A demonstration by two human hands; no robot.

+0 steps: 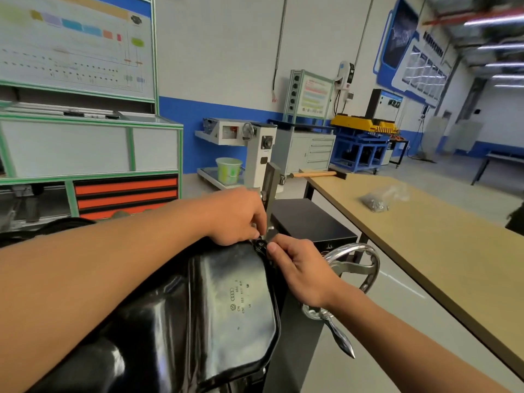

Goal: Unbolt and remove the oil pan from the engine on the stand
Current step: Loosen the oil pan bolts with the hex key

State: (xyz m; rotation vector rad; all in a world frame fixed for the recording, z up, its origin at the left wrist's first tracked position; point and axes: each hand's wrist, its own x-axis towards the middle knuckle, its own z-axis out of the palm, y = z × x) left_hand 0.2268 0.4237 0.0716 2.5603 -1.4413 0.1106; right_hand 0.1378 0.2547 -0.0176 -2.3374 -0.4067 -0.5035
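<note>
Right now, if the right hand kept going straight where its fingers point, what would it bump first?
Probably the left hand. The right hand points up-left over the pan corner, their fingertips nearly meeting at a bolt; depth is unclear.

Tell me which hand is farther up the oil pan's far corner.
The left hand: it sits over the top of the black oil pan's far corner. The right hand is lower, fingertips at the rim beside the chrome handwheel.

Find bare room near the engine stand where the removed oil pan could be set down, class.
The wooden table is bare between the hammer and bolt bag, and nearer than the bag. It is crowded around the oil pan corner, where both hands meet beside the handwheel.
</note>
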